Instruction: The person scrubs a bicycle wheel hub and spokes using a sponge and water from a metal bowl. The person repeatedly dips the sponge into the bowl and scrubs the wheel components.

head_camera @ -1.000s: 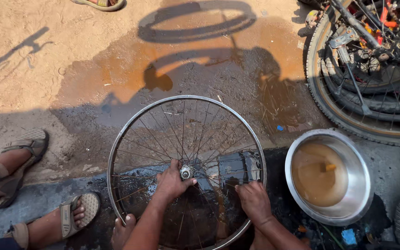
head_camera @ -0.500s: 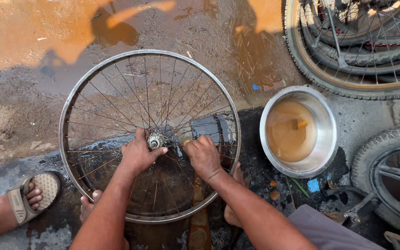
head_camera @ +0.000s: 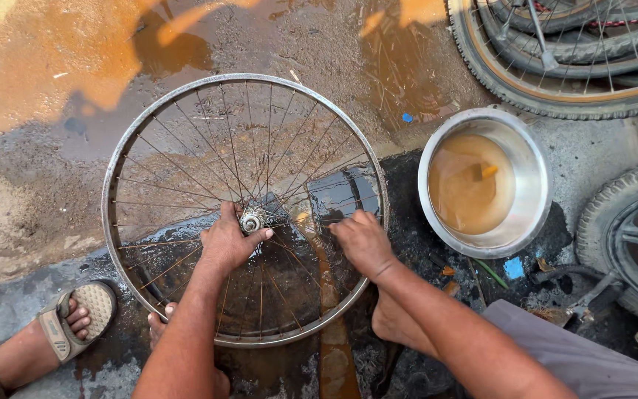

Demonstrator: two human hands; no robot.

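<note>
Far left, a foot in a tan strapped sandal (head_camera: 68, 325) rests on the wet, muddy ground (head_camera: 53, 148), and next along lies the bare silver spoked bicycle wheel rim (head_camera: 123, 155), flat on that ground with the person's own bare feet under its near edge; the left hand (head_camera: 224, 244) reaches through the thin wire spokes, fingers (head_camera: 258, 236) clenched around the small metal hub (head_camera: 251, 221) at the centre; just to the right, the right hand (head_camera: 362, 240) sits on the spokes close by the hub, fingers curled down among them, though what they pinch I cannot tell; further right, a round steel bowl (head_camera: 533, 174) of murky brown water stands just outside the rim, and at the far right edge black rubber bicycle tyres on wheels (head_camera: 555, 100) lie stacked
</note>
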